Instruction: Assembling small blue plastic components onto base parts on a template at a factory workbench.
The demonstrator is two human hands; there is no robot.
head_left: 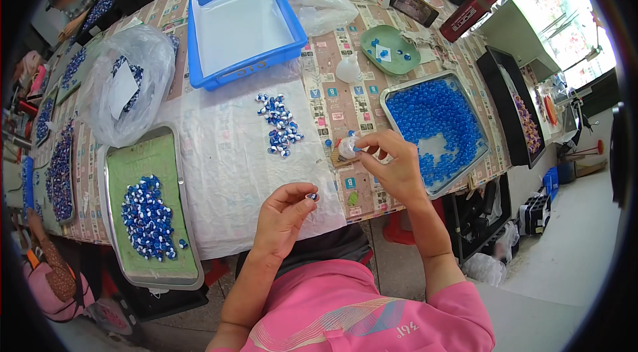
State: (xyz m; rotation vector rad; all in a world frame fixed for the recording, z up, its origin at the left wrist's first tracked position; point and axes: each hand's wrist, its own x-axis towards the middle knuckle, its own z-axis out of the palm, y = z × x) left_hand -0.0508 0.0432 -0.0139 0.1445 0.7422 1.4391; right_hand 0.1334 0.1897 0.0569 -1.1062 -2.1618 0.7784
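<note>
My left hand is closed in a pinch on a small blue-and-white bead, above the front edge of a white sheet. Between the thumb and forefinger of my right hand is a small blue bead. It is right beside a small round whitish thing on the table; whether they touch I cannot tell. Loose blue-and-white beads lie on the sheet. Many clear blue beads fill a metal tray to the right. At left, a green-lined metal tray holds more blue-and-white beads.
Behind the sheet stands a blue plastic tray. A clear bag of beads lies at left. Further back right are a green dish, a phone and a red bottle. Other people work along the left side.
</note>
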